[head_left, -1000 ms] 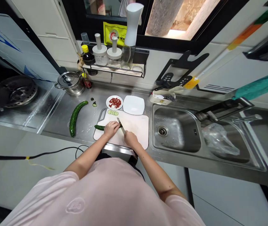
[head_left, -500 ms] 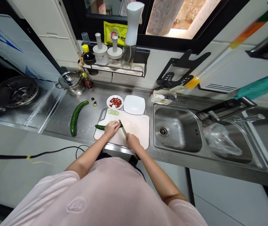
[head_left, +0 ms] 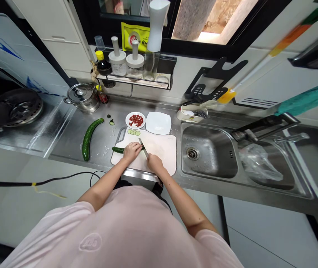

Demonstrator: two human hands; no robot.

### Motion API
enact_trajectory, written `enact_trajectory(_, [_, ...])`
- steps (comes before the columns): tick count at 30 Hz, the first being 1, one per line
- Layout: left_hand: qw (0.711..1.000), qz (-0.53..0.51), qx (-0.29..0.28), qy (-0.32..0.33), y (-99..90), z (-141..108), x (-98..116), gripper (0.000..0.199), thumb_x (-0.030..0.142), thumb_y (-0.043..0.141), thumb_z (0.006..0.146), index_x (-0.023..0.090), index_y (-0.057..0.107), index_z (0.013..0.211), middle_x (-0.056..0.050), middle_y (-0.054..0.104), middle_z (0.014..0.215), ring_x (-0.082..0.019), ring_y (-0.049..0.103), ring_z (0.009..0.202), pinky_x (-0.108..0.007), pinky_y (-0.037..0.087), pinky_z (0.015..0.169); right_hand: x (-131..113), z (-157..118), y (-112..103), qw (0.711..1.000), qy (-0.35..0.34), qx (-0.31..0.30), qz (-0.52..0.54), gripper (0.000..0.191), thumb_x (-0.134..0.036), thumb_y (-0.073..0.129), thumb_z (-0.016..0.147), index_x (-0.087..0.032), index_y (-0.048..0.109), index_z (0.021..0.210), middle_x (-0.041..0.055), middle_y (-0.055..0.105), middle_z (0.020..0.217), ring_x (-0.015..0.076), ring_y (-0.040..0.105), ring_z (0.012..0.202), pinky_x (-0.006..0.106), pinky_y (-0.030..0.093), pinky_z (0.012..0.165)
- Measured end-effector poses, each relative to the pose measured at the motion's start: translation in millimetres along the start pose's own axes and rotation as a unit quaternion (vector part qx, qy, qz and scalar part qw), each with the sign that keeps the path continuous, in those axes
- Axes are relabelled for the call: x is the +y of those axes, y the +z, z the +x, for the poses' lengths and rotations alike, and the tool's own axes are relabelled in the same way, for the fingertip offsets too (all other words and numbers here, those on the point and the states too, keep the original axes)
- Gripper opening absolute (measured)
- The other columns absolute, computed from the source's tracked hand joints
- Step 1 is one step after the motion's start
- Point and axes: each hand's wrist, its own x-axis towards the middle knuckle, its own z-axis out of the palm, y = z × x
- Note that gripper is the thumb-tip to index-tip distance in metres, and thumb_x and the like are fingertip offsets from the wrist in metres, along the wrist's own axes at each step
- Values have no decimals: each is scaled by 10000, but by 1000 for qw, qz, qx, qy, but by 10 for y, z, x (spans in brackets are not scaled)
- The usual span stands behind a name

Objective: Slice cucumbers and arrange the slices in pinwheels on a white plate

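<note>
My left hand [head_left: 132,150] is closed over a dark green cucumber [head_left: 117,150] lying across the white cutting board [head_left: 163,158]. Its left end pokes out past my fingers, while the middle is hidden under them. My right hand [head_left: 155,163] grips a kitchen knife [head_left: 144,147] by the handle, the blade pointing away from me at the cucumber's right end, close to my left fingertips. Several pale cucumber slices [head_left: 133,132] lie in a row near the board's far edge. A whole, curved cucumber [head_left: 89,139] rests on the steel counter to the left.
Behind the board stand a small plate of chopped red pieces [head_left: 128,124] and a white square plate [head_left: 159,123]. A lidded pot [head_left: 83,97] is at the back left. To the right is a steel sink [head_left: 207,171]; a shelf [head_left: 136,82] of bottles hangs above.
The view has shifted slightly. The knife's tip has moved a little to the left relative to the board, and both hands keep their grips.
</note>
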Motion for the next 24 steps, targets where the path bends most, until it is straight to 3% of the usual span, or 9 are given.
enact_trajectory(8, [1000,-5,-1,-6,6,-1,-3,211,320,496,908,235,686,940,-45,658,925,-159,561,871,-293,448,775,60,-113,53,1000,2,-9,-5,263,-187,335,939,-134,542,1092,146,657,993,228,631,932,294,424,750])
enact_trajectory(24, [1000,-5,-2,-7,8,-7,0,220,326,484,914,236,681,947,-42,654,920,-155,559,866,-286,441,779,3,63,129,1000,8,1,-5,278,-174,326,931,-130,522,1123,156,654,1014,223,632,946,298,436,760])
